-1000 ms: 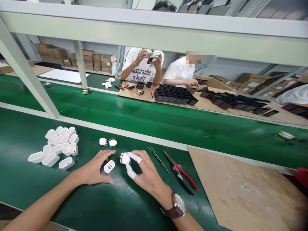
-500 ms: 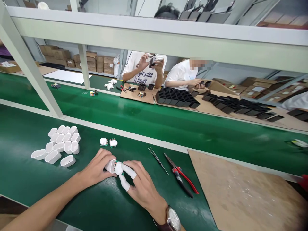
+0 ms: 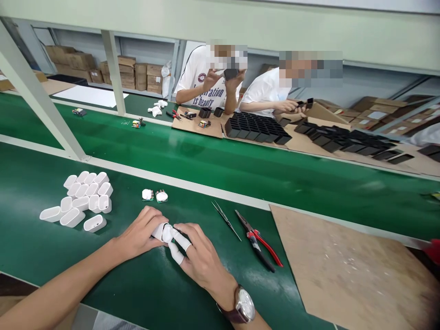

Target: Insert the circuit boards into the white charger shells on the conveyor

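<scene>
My left hand [image 3: 139, 236] grips a small white plastic charger shell [image 3: 158, 231] on the green mat. My right hand [image 3: 199, 259], with white finger cots on thumb and forefinger, pinches a white-capped circuit insert [image 3: 167, 233] against the shell's open end. The two parts touch between my fingertips. Two more white-capped inserts [image 3: 154, 195] lie just beyond my hands. A cluster of several empty white shells [image 3: 80, 199] sits to the left.
Tweezers [image 3: 226, 220] and red-handled pliers [image 3: 257, 239] lie to the right of my hands, beside a brown cardboard sheet [image 3: 347, 270]. Beyond the green conveyor belt [image 3: 240, 169], two people work with black shells [image 3: 256, 129] on cardboard. A metal post [image 3: 37, 98] slants at left.
My left hand picked up the white shell from the mat, and my right hand brought the insert to it. Both hands now press the two parts together.
</scene>
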Demonstrator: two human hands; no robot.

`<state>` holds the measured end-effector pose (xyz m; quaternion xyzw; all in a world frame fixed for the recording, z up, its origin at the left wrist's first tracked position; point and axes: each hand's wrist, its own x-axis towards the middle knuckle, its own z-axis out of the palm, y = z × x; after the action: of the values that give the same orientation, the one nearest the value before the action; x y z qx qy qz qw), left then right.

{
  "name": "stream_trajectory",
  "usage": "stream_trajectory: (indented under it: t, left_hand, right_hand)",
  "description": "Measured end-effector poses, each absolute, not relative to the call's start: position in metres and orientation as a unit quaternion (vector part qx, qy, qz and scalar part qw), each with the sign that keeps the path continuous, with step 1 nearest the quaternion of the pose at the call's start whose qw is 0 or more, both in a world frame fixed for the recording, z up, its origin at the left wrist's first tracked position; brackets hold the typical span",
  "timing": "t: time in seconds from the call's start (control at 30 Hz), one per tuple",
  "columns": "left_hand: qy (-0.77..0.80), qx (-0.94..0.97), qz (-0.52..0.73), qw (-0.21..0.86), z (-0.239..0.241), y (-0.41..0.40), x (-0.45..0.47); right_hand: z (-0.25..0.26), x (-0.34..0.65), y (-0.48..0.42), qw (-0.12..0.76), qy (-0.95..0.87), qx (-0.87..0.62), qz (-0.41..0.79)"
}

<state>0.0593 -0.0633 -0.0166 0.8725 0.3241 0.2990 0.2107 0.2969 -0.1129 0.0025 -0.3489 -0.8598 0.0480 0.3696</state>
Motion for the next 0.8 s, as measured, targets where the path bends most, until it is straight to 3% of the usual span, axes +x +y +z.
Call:
stream_trajectory:
  t: [0.17, 0.4, 0.8]
  left_hand:
    - [0.333, 0.876, 0.287, 0.199, -0.021, -0.066, 0.062]
    - [0.324, 0.838, 0.283, 0.334, -0.022, -0.067, 0.064]
    - [0.391, 0.776, 0.306, 0.389, -0.026, -0.072, 0.063]
  right_hand:
    - [0.0, 0.296, -0.114, 0.347, -0.863, -0.363, 0.053]
    - [0.005, 0.292, -0.111, 0.322, -0.868, -0.366, 0.089]
    - [-0.006, 0.288, -0.105, 0.285, -0.866, -0.394, 0.113]
